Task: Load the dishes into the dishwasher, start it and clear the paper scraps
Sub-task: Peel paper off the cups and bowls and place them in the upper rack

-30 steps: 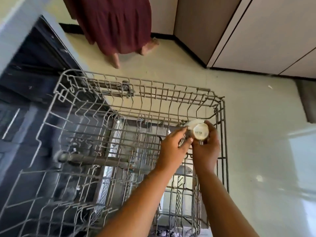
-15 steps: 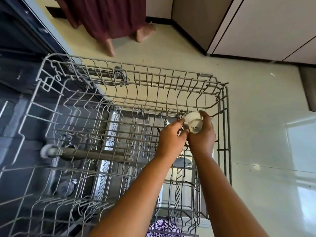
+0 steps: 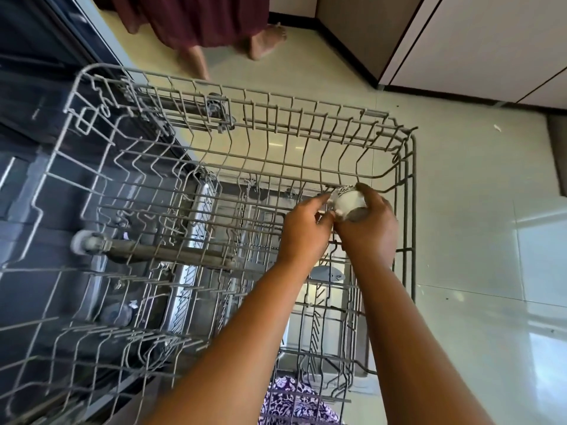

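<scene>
Small white ceramic cup [image 3: 348, 201] held tilted near far right corner of grey wire dishwasher rack [image 3: 412, 240], just inside rim; right hand [image 3: 368, 234] fingers [image 3: 365, 189] wrap it, left hand [image 3: 303, 233] pinches its edge

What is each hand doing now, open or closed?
Left hand: closed, pinches the side of the cup.
Right hand: closed, grips the same cup.

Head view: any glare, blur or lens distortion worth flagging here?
Head view: bright glare washes the floor tiles at right; the wide lens bows the rack rim; the cup gripped by left hand and right hand is slightly soft; the bystander's leg at top is motion-blurred.
</scene>
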